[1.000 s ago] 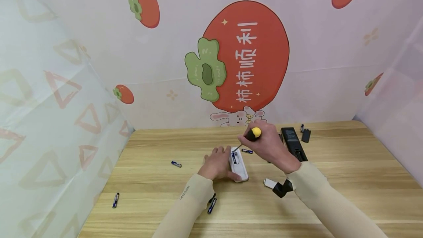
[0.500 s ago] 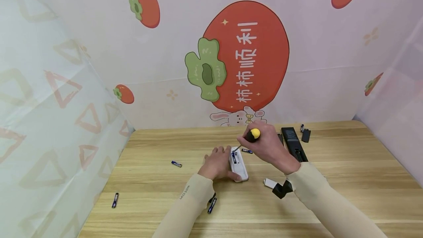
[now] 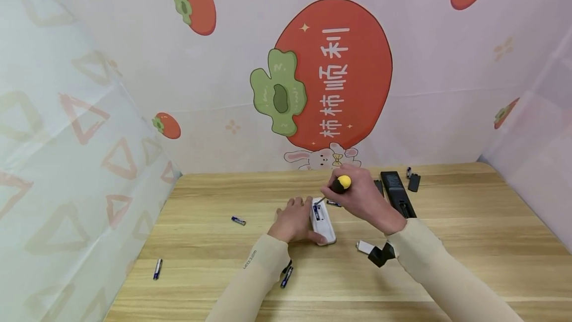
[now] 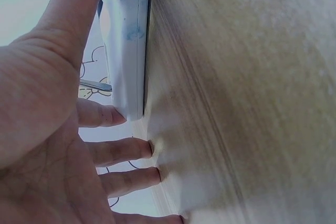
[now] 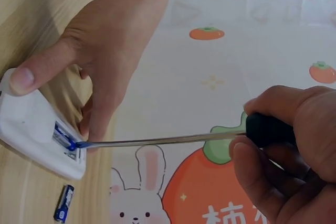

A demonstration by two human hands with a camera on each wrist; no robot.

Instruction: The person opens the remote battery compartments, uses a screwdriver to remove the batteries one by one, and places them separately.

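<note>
A smooth white plastic remote control (image 3: 322, 222), oblong with rounded corners, lies near the middle of the pale wood-grain tabletop (image 3: 469, 242) with its open battery bay facing up and a small blue-labelled battery (image 5: 65, 139) seated in it. The left hand (image 3: 294, 221) steadies it from the left: the thumb presses the near end and the straight fingers lie along its far left edge, fingertips on the wood. The right hand (image 3: 364, 195) is curled tightly round a screwdriver (image 3: 332, 189) with a yellow-capped black handle and a thin bright metal shaft, held low and slanting down to the left, its tip touching the battery in the bay. Loose slim blue batteries (image 3: 238, 221) lie scattered on the table. A long black remote (image 3: 396, 192) rests to the far right, and a small white cover (image 3: 365, 248) lies just right of the white remote.
</note>
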